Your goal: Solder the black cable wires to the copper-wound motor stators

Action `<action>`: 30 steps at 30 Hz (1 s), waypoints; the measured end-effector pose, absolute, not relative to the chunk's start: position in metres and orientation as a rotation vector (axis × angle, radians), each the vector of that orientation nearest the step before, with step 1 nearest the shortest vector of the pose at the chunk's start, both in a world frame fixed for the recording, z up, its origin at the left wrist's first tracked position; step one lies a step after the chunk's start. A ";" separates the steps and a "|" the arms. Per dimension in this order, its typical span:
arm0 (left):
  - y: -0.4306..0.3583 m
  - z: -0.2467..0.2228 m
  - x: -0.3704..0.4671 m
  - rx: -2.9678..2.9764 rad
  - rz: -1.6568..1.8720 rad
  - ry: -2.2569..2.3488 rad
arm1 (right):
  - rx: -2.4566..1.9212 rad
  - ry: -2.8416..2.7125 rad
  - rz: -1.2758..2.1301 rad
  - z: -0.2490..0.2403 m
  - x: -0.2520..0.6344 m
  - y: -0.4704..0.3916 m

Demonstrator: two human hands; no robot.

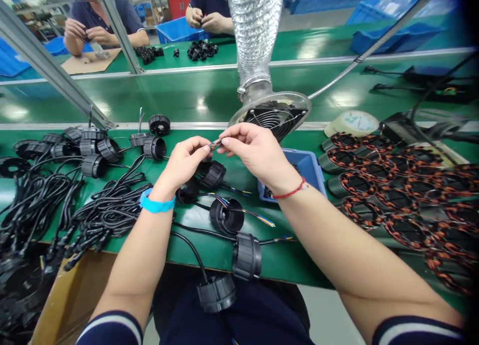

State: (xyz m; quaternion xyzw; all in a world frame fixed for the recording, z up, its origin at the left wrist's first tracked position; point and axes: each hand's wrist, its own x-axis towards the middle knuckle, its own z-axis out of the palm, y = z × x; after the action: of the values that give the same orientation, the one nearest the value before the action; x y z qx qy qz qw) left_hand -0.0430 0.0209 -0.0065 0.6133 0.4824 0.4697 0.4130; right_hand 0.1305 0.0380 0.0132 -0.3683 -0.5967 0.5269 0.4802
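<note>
My left hand (187, 159) pinches thin coloured wires (212, 143) just in front of the round fume hood. My right hand (249, 148) meets it there, thumb and forefinger closed on the same wires; their exact ends are too small to make out. Below my hands, a black ribbed cap (214, 174) lies on the green bench. Nearer to me sit another black cap (226, 215) with coloured wires sticking out and a third cap (247, 255) on its side. A cabled cap (217, 291) hangs at the bench's front edge, over my lap.
Bundled black cables (108, 208) and several black caps (92, 165) cover the left side. A blue bin (316, 173) stands beside my right wrist. Copper-wound stators (359, 210) fill the right. A fume hood (275, 113) hangs low on a foil duct (256, 31). Two people work opposite.
</note>
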 end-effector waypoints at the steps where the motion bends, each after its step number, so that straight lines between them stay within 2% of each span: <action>1: 0.022 -0.007 -0.043 1.505 1.201 1.210 | -0.888 -1.462 1.266 0.014 0.127 0.040; 22: 0.025 -0.011 -0.043 1.354 1.254 1.188 | -0.848 -1.472 1.169 -0.001 0.115 0.042; 30: 0.026 -0.009 -0.042 1.285 1.259 1.256 | -0.975 -1.565 0.995 -0.012 0.112 0.045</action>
State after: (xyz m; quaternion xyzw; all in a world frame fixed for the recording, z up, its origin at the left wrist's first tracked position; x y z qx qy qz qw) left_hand -0.0418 0.0260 -0.0087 0.5211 0.5095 0.5106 0.4561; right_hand 0.1120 0.0451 -0.0122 -0.4031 -0.6472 0.4112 0.4996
